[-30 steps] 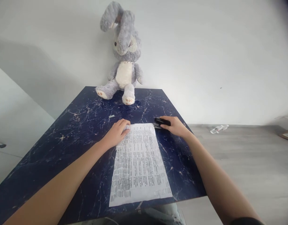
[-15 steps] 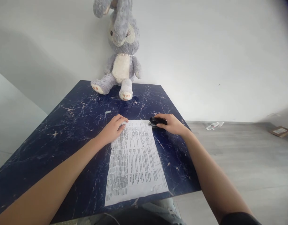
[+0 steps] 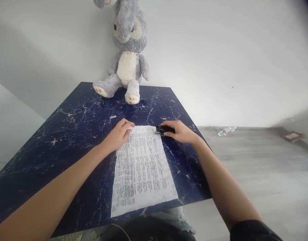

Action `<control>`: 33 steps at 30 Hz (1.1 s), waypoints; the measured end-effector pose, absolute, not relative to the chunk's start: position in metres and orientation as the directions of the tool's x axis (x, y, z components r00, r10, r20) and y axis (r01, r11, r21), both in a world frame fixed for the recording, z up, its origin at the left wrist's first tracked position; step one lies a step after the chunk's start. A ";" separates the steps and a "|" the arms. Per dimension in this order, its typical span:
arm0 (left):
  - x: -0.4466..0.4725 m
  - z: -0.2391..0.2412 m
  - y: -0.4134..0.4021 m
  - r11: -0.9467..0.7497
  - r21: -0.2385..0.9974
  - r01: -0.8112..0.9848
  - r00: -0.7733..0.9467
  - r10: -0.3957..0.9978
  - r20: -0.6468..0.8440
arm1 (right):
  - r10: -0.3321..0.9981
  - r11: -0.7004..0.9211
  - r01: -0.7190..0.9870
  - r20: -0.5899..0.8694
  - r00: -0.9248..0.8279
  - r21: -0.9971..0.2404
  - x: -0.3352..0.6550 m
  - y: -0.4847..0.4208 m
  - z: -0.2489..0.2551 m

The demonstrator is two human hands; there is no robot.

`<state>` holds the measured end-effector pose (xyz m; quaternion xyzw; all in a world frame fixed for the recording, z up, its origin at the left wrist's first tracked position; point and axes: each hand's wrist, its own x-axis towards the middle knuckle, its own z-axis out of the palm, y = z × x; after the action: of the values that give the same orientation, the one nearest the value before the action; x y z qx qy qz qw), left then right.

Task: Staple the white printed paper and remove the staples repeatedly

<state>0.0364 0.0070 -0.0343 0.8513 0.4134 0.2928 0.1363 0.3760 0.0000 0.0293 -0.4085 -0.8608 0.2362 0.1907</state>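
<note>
A printed sheet of paper point(image 3: 144, 167) lies lengthwise on the dark blue marbled table point(image 3: 76, 134). My left hand point(image 3: 121, 134) holds the sheet at its upper left corner, with the fingers curled over its edge and the thumb on the paper. My right hand point(image 3: 179, 130) is closed around a black stapler point(image 3: 165, 129). The stapler's front end sits at the sheet's upper right corner. Whether its jaws are pressed together I cannot tell.
A large grey plush rabbit point(image 3: 127, 63) sits at the table's back edge against the wall. A small pale strip, perhaps staples point(image 3: 113, 117), lies beyond my left hand. On the floor to the right are clear plastic packaging point(image 3: 226, 131) and a brown cardboard piece point(image 3: 293, 136).
The whole view has shifted slightly. The stapler's front end appears a little further over the sheet's corner. My left hand stays on the opposite corner.
</note>
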 end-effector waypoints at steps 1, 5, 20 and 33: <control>0.037 -0.034 0.007 -0.625 0.467 0.626 0.488 0.780 0.391 | 0.796 0.551 0.606 0.142 -0.588 -0.574 0.375 0.000 0.029; 0.039 -0.034 0.007 -0.647 0.409 0.643 0.502 0.760 0.413 | 0.826 0.534 0.616 0.203 -0.525 -0.579 0.365 -0.001 0.024; 0.065 -0.023 -0.022 -0.789 0.494 0.364 0.820 0.523 0.232 | 0.860 0.508 0.726 0.230 -0.455 -0.463 0.345 -0.005 0.014; 0.068 -0.017 -0.031 -0.830 0.272 0.488 0.831 0.537 0.148 | 0.879 0.429 0.732 0.056 -0.474 -0.529 0.339 -0.023 0.029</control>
<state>0.0680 -0.0306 -0.0168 0.9501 0.2695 0.1098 0.1121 0.3391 -0.0226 0.0290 -0.4858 -0.8291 0.2226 0.1645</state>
